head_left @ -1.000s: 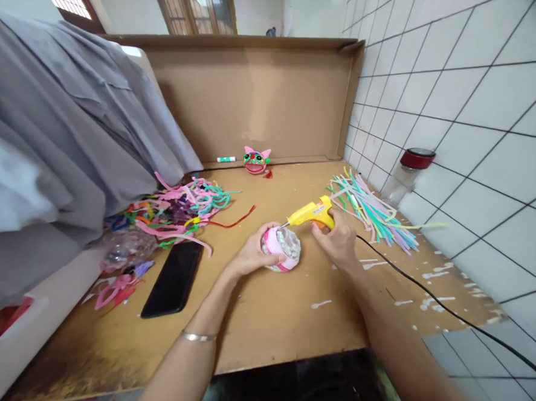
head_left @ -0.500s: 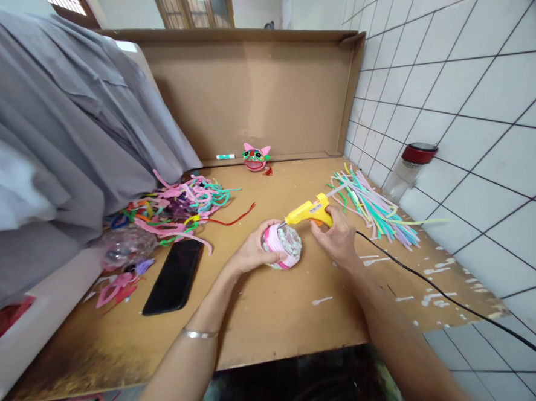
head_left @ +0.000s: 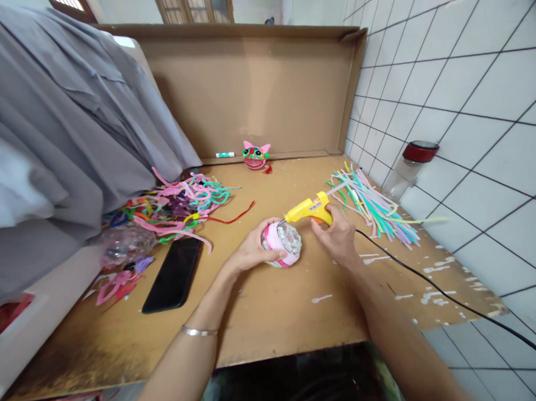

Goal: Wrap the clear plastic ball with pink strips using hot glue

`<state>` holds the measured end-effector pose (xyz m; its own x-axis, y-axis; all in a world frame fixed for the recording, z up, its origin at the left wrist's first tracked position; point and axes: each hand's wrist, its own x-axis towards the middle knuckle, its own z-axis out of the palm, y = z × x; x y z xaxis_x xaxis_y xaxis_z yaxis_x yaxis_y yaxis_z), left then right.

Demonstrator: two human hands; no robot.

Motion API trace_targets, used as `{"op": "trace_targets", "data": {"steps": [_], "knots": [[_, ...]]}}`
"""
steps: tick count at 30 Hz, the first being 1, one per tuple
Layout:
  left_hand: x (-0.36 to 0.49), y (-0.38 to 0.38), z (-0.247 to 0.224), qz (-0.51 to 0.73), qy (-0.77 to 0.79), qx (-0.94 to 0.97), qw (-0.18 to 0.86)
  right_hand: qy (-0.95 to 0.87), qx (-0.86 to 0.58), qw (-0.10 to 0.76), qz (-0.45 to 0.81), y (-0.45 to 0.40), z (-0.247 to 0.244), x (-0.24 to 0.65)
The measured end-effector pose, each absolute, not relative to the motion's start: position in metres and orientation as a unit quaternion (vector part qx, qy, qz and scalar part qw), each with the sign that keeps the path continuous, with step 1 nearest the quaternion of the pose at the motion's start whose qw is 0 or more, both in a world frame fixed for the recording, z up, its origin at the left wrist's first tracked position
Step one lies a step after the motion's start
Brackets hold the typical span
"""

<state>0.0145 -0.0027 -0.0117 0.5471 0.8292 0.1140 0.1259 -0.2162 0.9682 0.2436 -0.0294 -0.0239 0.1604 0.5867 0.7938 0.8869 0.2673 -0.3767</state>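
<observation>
A small round piece wrapped in pink and white strands (head_left: 290, 242) is held in my left hand (head_left: 255, 247), thumb in front and fingers behind, just above or on the table. My right hand (head_left: 338, 235) is closed around the handle of a yellow hot glue gun (head_left: 305, 209), a clear glue stick jutting from its back. The metal nozzle points left and meets the upper edge of the round piece; whether glue is coming out is too small to see. A black cord (head_left: 417, 268) trails from near my right hand to the right.
Pipe cleaners lie in a bundle (head_left: 377, 209) at right and a tangled heap (head_left: 181, 200) at left. A black phone (head_left: 173, 276) and clear plastic (head_left: 128, 245) lie at left. A finished pink animal head (head_left: 255, 156) and a glue tube (head_left: 225, 155) stand by the cardboard (head_left: 252, 92). A jar (head_left: 406, 171) stands right.
Almost nothing differs. The view has shifted very slightly; both hands, the glue gun and the round piece keep the same positions relative to each other.
</observation>
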Motion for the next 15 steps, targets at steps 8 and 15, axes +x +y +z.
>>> {"op": "trace_targets", "data": {"steps": [8,15], "knots": [[0.0146,-0.0035,-0.0104,0.330,0.343,0.710,0.519,-0.632,-0.585,0.484,-0.157,-0.0300,-0.0232,0.2444],[0.0146,-0.0031,-0.0112,0.328,0.338,0.711,0.522,-0.631,-0.580,0.492,-0.155,-0.0302,-0.0213,0.2438]]}}
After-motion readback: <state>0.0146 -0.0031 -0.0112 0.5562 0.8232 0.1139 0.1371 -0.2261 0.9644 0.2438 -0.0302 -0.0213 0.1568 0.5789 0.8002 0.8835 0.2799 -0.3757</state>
